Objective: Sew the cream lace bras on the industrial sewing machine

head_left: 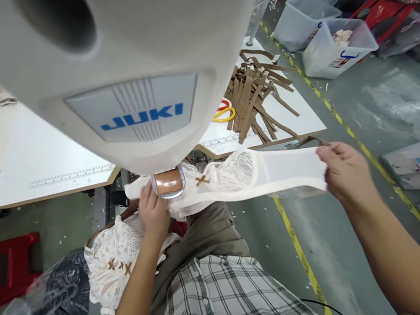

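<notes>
A white lace bra (244,173) with a small brown bow is stretched out under the head of a grey JUKI sewing machine (131,80). My left hand (154,213) presses its left end beside the machine's brown-taped post (168,182). My right hand (344,171) pinches the bra's right end and a thin brown strap, holding the band taut. A heap of more white lace pieces (111,262) with brown bows lies on my lap at the left.
Brown straps (253,93) and yellow-and-red scissors (223,111) lie on the white table (48,160) behind the machine. Clear plastic bins (335,44) and red stools stand on the grey floor, which has a yellow line (298,249). A red stool (9,266) is at left.
</notes>
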Demonstrator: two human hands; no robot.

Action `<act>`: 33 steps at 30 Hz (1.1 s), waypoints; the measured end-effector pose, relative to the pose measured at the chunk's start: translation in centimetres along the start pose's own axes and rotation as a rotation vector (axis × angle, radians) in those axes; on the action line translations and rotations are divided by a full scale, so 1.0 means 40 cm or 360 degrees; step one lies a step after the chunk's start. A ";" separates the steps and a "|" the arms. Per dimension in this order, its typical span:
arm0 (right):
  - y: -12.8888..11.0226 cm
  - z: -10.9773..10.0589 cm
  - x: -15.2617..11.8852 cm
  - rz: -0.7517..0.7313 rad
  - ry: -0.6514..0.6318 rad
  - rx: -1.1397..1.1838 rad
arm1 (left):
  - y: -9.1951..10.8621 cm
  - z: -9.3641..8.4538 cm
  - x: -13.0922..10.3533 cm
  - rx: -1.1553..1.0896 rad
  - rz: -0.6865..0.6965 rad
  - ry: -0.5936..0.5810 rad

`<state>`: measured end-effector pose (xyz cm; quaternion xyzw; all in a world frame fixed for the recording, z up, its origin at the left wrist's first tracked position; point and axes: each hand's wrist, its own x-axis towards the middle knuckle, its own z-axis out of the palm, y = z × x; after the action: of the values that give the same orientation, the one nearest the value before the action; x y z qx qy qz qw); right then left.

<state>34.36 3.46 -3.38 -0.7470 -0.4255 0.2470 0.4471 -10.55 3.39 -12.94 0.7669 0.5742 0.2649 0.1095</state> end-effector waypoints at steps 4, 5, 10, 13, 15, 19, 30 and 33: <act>0.080 0.090 0.025 -0.0128 -0.0220 -0.0450 | 0.063 0.088 0.040 0.0113 0.0109 -0.0206; 0.085 0.123 0.008 -0.0204 -0.0265 -0.0533 | 0.075 0.105 0.034 0.0121 0.0108 -0.0236; 0.035 0.363 -0.099 -0.0823 -0.0831 -0.0688 | 0.137 0.136 -0.039 0.0185 -0.0033 -0.0342; -0.010 0.511 -0.129 -0.1181 -0.1147 -0.0841 | 0.168 0.120 -0.088 0.0207 -0.0145 -0.0391; -0.021 0.570 -0.154 -0.1209 -0.1212 -0.0876 | 0.157 0.078 -0.130 0.0211 -0.0228 -0.0413; 0.014 0.584 -0.223 -0.1267 -0.1257 -0.0857 | 0.036 -0.113 -0.277 0.0390 -0.0742 -0.0288; -0.087 0.602 -0.427 -0.1411 -0.1349 -0.0172 | -0.013 -0.328 -0.616 0.0667 -0.1618 -0.0295; -0.183 0.605 -0.553 -0.1793 -0.2045 0.0015 | 0.120 -0.346 -0.573 0.0555 -0.1440 -0.0289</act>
<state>1.76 -2.67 -8.79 -0.1370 -0.9033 0.3653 0.1783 -18.54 -21.55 -5.56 0.4674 0.8736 0.0227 0.1331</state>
